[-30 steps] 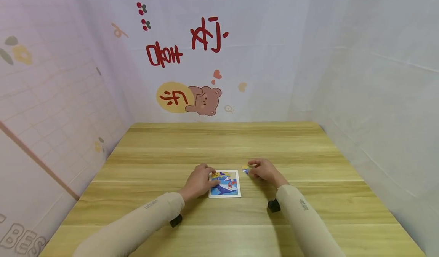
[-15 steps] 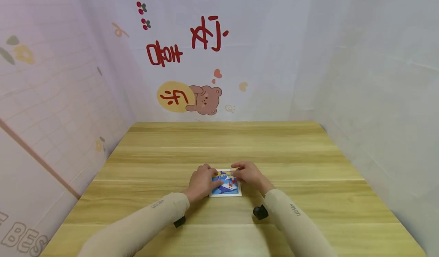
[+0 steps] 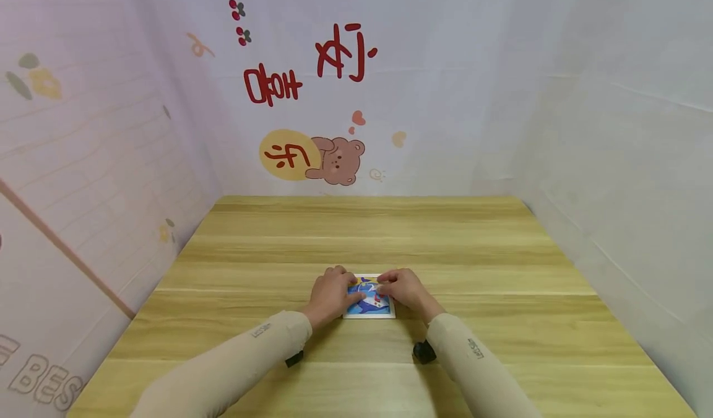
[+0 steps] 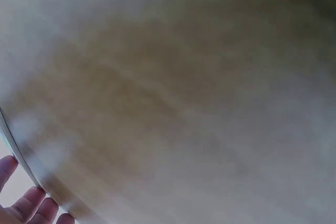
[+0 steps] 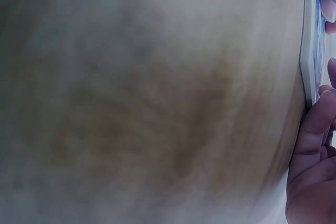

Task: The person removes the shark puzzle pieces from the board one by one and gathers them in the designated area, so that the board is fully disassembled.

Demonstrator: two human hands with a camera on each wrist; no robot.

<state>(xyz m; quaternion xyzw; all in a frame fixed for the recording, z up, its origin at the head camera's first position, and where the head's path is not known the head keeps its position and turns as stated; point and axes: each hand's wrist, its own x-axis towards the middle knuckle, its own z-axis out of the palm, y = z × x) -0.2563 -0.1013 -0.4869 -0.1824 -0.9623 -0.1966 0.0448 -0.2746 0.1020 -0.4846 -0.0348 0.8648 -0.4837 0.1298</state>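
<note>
A small jigsaw puzzle (image 3: 369, 304) in a white-rimmed tray lies flat on the table, its blue and yellow picture showing a whale. My left hand (image 3: 328, 293) rests on the tray's left side, thumb on the picture and fingertips by the upper left rim. In the left wrist view, the left fingers (image 4: 29, 202) touch the tray's edge. At the upper right corner, my right hand (image 3: 409, 290) pinches a puzzle piece against the board; its fingers mostly hide the piece. The right wrist view catches the tray's rim (image 5: 306, 51) beside the right thumb and fingers.
The wooden table (image 3: 362, 238) reaches back to a white cloth wall (image 3: 434, 96) printed with a bear and red characters. More cloth hangs at the left and right. Black wrist cameras (image 3: 424, 352) sit under both sleeves.
My right hand has moved left from the table to the puzzle's upper right corner, bringing the loose piece from beside the tray. My left hand has stayed on the tray.
</note>
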